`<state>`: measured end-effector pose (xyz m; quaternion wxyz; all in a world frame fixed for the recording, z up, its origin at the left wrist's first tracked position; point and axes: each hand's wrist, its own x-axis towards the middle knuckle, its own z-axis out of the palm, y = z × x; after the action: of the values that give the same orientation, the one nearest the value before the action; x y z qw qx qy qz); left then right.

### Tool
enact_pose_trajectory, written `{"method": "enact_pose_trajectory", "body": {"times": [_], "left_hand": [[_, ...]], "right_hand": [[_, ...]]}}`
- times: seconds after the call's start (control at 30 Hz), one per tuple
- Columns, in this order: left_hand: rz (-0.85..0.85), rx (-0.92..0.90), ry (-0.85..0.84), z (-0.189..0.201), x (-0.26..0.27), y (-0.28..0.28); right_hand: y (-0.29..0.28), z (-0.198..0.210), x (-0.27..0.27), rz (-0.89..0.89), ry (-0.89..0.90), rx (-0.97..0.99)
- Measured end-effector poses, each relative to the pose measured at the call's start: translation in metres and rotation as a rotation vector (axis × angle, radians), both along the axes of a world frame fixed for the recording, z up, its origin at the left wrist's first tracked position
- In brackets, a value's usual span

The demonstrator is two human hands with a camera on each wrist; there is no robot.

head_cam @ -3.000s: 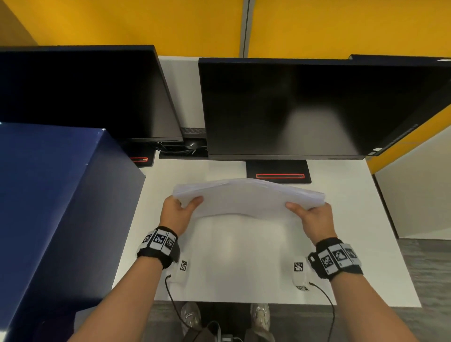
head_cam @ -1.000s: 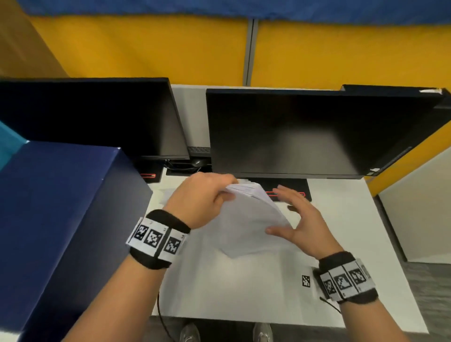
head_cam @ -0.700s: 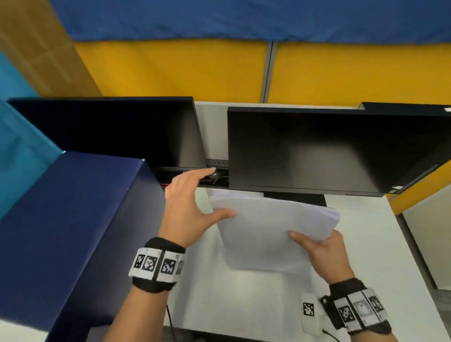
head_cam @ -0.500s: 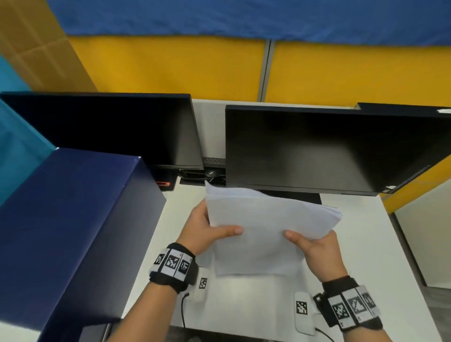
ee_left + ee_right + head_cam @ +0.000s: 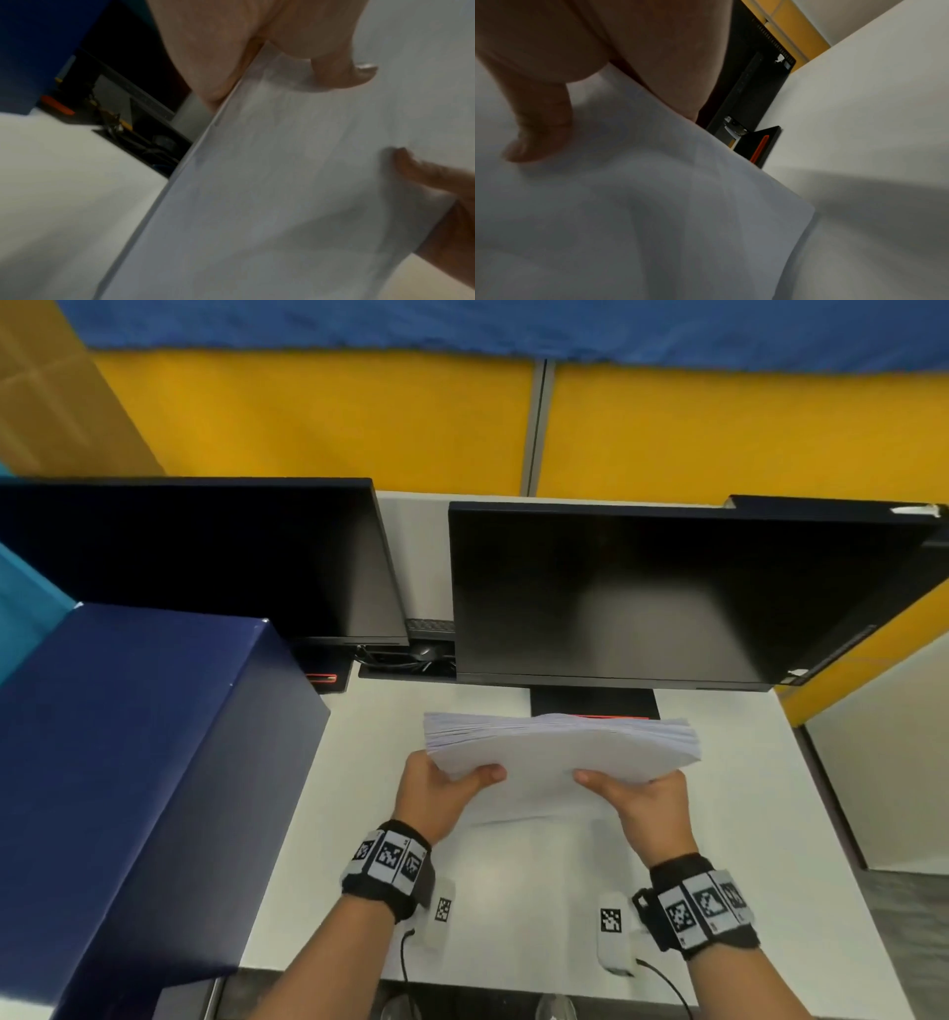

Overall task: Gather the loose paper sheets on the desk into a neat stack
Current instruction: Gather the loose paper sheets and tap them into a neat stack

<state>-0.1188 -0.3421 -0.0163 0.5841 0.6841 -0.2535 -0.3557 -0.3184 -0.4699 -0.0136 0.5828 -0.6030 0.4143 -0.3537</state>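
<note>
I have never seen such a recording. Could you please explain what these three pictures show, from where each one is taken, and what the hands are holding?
There is no machine here: a person works with two bare hands. The wide picture comes from a camera on the person's head and looks down at a white desk. The other two come from a camera on each wrist, so they show a thumb and the paper very close and blurred.

The left hand and the right hand each grip one side of a stack of paper, with the thumbs on its near face. The stack bows a little. I cannot tell whether its lower edge touches the desk.

The black bands on the wrists carry printed square patterns. Behind the paper stand two dark monitors, and at the left is a blue box.
</note>
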Motion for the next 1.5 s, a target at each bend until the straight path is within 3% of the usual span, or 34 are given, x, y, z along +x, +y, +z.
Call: {"method": "enact_pose_trajectory", "body": {"times": [0.2, 0.33, 0.43, 0.57, 0.7, 0.8, 0.93, 1.2, 1.4, 1.5], "left_hand": [[0.012, 0.015, -0.1, -0.004, 0.0, -0.001], [0.179, -0.203, -0.195, 0.021, -0.014, -0.001], [0.299, -0.291, -0.177, 0.036, -0.029, -0.008], [0.402, -0.26, -0.111, 0.05, -0.037, -0.021], [0.357, -0.273, -0.128, 0.05, -0.033, -0.019], [0.232, -0.258, -0.134, 0.032, -0.022, -0.012], [0.091, -0.105, -0.111, -0.003, -0.006, -0.006], [-0.06, 0.166, -0.135, -0.099, 0.012, -0.004], [0.045, 0.259, -0.38, -0.122, 0.008, -0.02], [0.082, 0.309, -0.398, -0.122, 0.007, -0.023]], "right_hand": [[0.001, -0.006, -0.007, -0.006, 0.136, -0.022], [0.004, 0.02, -0.006, -0.043, -0.057, -0.08], [0.005, 0.038, 0.001, -0.101, -0.16, -0.144], [-0.001, 0.048, 0.012, -0.182, -0.14, -0.111], [-0.004, 0.052, 0.014, -0.183, -0.049, -0.12], [-0.007, 0.047, 0.003, -0.041, -0.05, -0.186], [-0.02, 0.019, -0.015, 0.112, 0.052, -0.069], [-0.039, -0.083, -0.026, 0.121, 0.419, 0.099], [-0.042, -0.1, -0.008, 0.082, 0.424, 0.045], [-0.039, -0.095, -0.006, 0.074, 0.465, 0.023]]}}
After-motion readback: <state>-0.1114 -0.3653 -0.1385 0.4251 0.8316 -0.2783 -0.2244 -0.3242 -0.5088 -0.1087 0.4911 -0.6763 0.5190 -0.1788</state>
